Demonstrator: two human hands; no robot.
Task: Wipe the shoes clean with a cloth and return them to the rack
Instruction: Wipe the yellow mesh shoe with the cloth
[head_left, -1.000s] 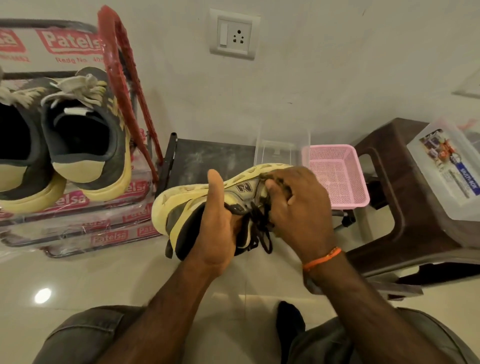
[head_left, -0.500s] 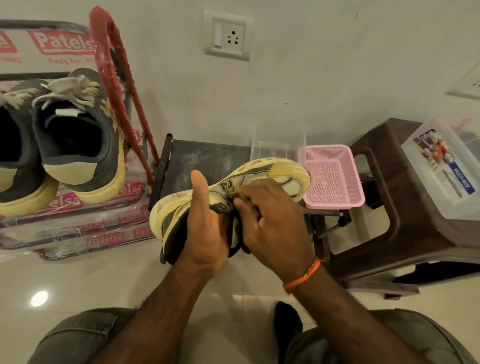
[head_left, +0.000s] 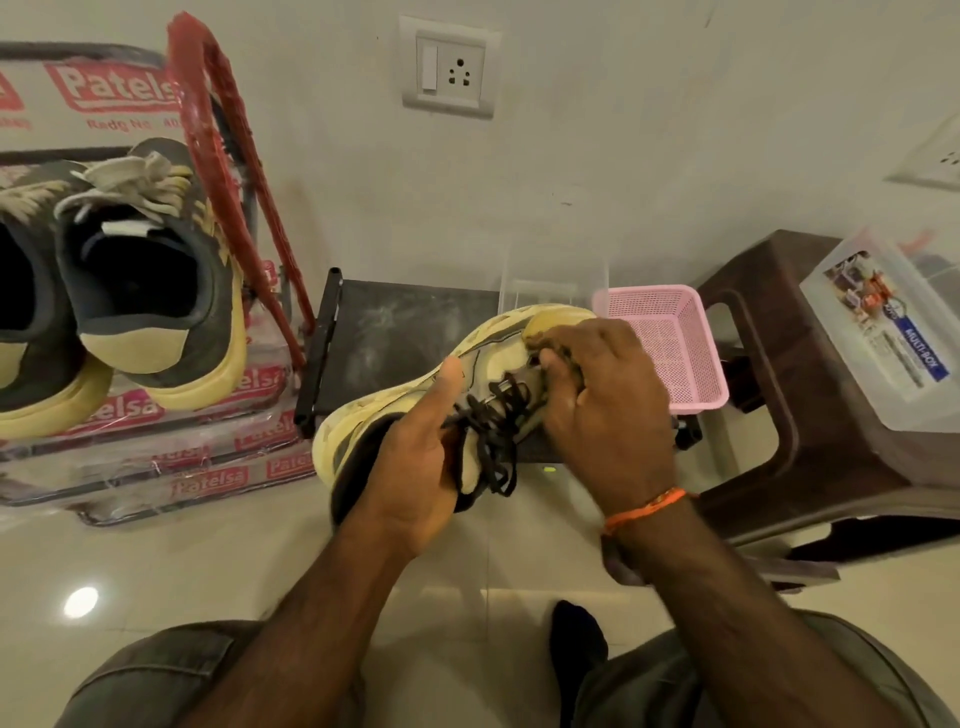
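The shoe rack (head_left: 156, 467) stands at nine o'clock against the wall, its frame wrapped in clear plastic printed over and over with the red word "Patelsa" and a partly readable "Redg No" line. A pair of grey shoes (head_left: 150, 291) with cream soles and pale laces sits on it, heels toward the camera. At three o'clock a brown plastic stool (head_left: 810, 415) carries a clear box (head_left: 883, 332) whose blue label strip reads "MULTI-BOX". Between rack and stool, at twelve o'clock from the hands, lies a low dark shelf (head_left: 395, 332) with a pink mesh basket (head_left: 670, 343) at its right end. A white wall socket (head_left: 449, 67) is mounted high at twelve o'clock.

The held shoe (head_left: 498, 343), cream-soled with dark laces, is in mid-air at the centre, above the floor and in front of the dark shelf, toe pointing toward two o'clock. The left hand (head_left: 415, 467) grasps it at the heel and collar, thumb stretched up along the side, forearm rising from six o'clock. The right hand (head_left: 608, 400) comes in from five o'clock, an orange thread band (head_left: 644, 509) on its wrist; its fingers are curled down over the toe end and pressed onto the upper. Whether a cloth lies beneath them cannot be told.
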